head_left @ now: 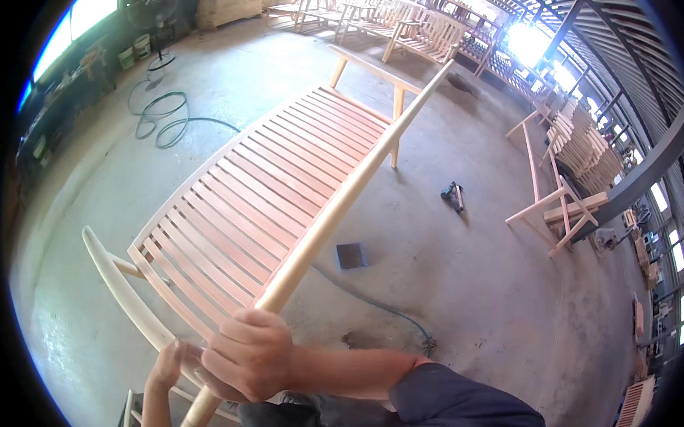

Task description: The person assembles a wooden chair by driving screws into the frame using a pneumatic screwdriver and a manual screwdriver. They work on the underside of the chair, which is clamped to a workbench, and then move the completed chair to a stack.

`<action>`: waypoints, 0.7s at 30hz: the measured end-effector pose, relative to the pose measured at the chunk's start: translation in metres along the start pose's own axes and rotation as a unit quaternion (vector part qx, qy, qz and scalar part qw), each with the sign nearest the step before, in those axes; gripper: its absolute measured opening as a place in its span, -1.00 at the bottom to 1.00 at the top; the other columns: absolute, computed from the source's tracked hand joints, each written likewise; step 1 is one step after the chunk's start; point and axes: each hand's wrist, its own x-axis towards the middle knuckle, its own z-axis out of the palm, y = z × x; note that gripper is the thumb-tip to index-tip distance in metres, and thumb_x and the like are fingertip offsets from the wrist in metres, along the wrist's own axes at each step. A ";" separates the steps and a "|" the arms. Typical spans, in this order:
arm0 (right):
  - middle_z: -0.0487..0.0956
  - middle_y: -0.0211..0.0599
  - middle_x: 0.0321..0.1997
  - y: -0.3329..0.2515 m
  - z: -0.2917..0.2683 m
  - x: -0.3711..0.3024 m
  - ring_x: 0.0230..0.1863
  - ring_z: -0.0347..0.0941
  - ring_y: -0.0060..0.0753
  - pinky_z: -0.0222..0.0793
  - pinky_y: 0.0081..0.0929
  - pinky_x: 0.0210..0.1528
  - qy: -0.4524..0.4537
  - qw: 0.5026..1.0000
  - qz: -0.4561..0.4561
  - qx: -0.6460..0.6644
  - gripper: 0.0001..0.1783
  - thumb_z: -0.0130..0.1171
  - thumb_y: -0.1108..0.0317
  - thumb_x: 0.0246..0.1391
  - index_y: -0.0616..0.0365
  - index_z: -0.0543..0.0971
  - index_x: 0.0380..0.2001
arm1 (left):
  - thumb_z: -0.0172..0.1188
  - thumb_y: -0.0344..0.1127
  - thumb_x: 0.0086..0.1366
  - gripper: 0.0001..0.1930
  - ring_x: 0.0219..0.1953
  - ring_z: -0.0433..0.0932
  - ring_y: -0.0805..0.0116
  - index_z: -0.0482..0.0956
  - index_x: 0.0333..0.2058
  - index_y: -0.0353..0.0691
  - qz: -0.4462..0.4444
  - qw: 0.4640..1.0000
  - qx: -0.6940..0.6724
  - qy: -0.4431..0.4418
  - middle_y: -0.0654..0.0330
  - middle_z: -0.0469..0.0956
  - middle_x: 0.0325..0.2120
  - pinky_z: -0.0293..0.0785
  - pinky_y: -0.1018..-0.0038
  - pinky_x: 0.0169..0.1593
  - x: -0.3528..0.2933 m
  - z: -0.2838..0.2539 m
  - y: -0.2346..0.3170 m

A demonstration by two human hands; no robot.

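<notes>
A pale wooden slatted bench (239, 183) stretches from near me toward the far right, its thick rounded rail (338, 206) running along the right side. My right hand (253, 356) is closed over the near end of that rail, knuckles up. Just left of it, my left hand (166, 366) has its fingers bent in by the end of the curved armrest (122, 285). Something brownish and blurred lies between the two hands; I cannot tell what it is. Below the hands a round wooden post end (198, 418) sticks out. The left palm is hidden.
On the concrete floor lie a dark square sheet (351, 256), a power tool (453, 197) and a green hose (165, 118). Another cord runs right of the bench. A wooden frame (556, 183) stands at the right, and more benches (426, 34) line the back.
</notes>
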 end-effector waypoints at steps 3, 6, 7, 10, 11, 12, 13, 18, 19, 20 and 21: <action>0.39 -0.37 -0.50 -0.003 -0.009 0.004 -0.39 0.38 -0.31 0.24 -0.33 -0.28 -0.062 0.997 0.050 0.004 -0.82 0.21 0.25 -0.02 0.06 0.45 -0.53 | -0.25 0.32 0.45 -0.17 0.08 0.56 -0.04 0.47 0.09 -0.50 0.086 0.983 -0.131 -0.094 -0.15 0.60 -0.04 0.36 0.16 0.25 -0.008 0.008 0.115; 0.47 -0.30 -0.39 -0.006 -0.022 0.012 -0.29 0.42 -0.24 0.30 -0.33 -0.14 -0.162 0.982 0.096 0.027 -0.76 0.20 0.19 0.02 0.12 0.48 -0.44 | -0.14 0.51 0.31 0.00 0.20 0.46 0.05 0.31 0.24 -0.45 0.126 0.971 -0.061 -0.191 -0.18 0.46 0.14 0.30 0.12 0.31 -0.008 0.049 0.235; 0.49 -0.29 -0.36 -0.005 -0.024 0.013 -0.26 0.44 -0.24 0.30 -0.33 -0.11 -0.153 0.982 0.104 0.038 -0.75 0.21 0.17 0.02 0.12 0.49 -0.42 | -0.01 0.38 0.35 -0.10 0.27 0.40 0.08 0.32 0.24 -0.45 0.123 0.962 -0.044 -0.240 -0.12 0.38 0.23 0.25 0.18 0.36 -0.002 0.064 0.264; 0.58 -0.13 -0.22 -0.007 -0.042 0.028 -0.09 0.45 0.05 0.31 0.02 0.01 -0.162 0.970 0.153 0.102 -0.68 0.29 0.19 -0.09 0.14 0.59 -0.28 | 0.12 0.09 0.36 -0.39 0.08 0.56 0.02 0.50 0.10 -0.38 0.095 0.930 0.288 -0.209 -0.13 0.57 0.01 0.41 0.21 0.19 0.021 0.112 0.337; 0.58 -0.10 -0.18 -0.005 -0.045 0.032 -0.06 0.44 0.07 0.31 0.04 0.02 -0.254 0.949 0.156 0.100 -0.64 0.30 0.19 -0.13 0.14 0.59 -0.25 | 0.12 0.03 0.36 -0.47 0.04 0.57 -0.03 0.55 0.05 -0.36 0.061 0.906 0.362 -0.208 -0.16 0.60 -0.06 0.44 0.18 0.14 0.029 0.134 0.368; 0.57 -0.07 -0.14 -0.001 -0.045 0.033 -0.02 0.43 0.09 0.31 0.05 0.03 -0.346 0.919 0.160 0.100 -0.61 0.31 0.18 -0.16 0.14 0.59 -0.23 | 0.12 -0.04 0.36 -0.54 0.00 0.59 -0.07 0.59 0.00 -0.34 0.025 0.878 0.432 -0.204 -0.18 0.62 -0.12 0.46 0.16 0.09 0.036 0.157 0.392; 0.56 -0.03 -0.10 -0.002 -0.062 0.056 0.01 0.42 0.11 0.30 0.06 0.04 -0.435 0.880 0.156 0.109 -0.57 0.32 0.18 -0.19 0.14 0.59 -0.20 | 0.14 -0.06 0.35 -0.58 -0.06 0.59 -0.13 0.60 -0.08 -0.34 0.000 0.871 0.468 -0.150 -0.20 0.62 -0.19 0.47 0.12 0.03 0.046 0.174 0.392; 0.54 -0.09 0.09 0.006 -0.061 0.028 0.16 0.38 0.09 0.30 0.08 0.16 -0.264 0.945 0.095 0.165 -0.50 0.31 0.16 -0.16 0.08 0.61 -0.08 | 0.23 -0.07 0.30 -0.64 -0.18 0.59 -0.27 0.62 -0.28 -0.35 -0.023 0.838 0.544 0.027 -0.26 0.61 -0.31 0.49 0.01 -0.12 0.087 0.229 0.360; 0.54 -0.07 0.09 0.005 -0.069 0.019 0.17 0.39 0.10 0.32 0.07 0.16 -0.257 0.949 0.073 0.166 -0.51 0.30 0.15 -0.12 0.08 0.61 -0.07 | 0.23 -0.05 0.30 -0.61 -0.19 0.60 -0.28 0.62 -0.28 -0.36 0.013 0.847 0.527 0.071 -0.26 0.61 -0.33 0.49 0.00 -0.14 0.085 0.228 0.340; 0.54 -0.06 0.10 0.004 -0.083 0.012 0.17 0.39 0.10 0.33 0.05 0.16 -0.253 0.952 0.052 0.167 -0.53 0.29 0.15 -0.09 0.08 0.61 -0.07 | 0.23 -0.03 0.30 -0.59 -0.21 0.60 -0.29 0.62 -0.28 -0.38 0.047 0.854 0.505 0.112 -0.27 0.61 -0.34 0.49 0.00 -0.16 0.081 0.228 0.325; 0.56 -0.05 0.07 0.004 -0.097 0.004 0.15 0.42 0.10 0.36 0.02 0.14 -0.299 0.924 0.121 0.208 -0.56 0.27 0.14 -0.05 0.07 0.62 -0.08 | 0.23 -0.01 0.31 -0.57 -0.23 0.60 -0.30 0.62 -0.27 -0.39 0.082 0.861 0.478 0.152 -0.27 0.61 -0.36 0.49 -0.01 -0.19 0.081 0.234 0.322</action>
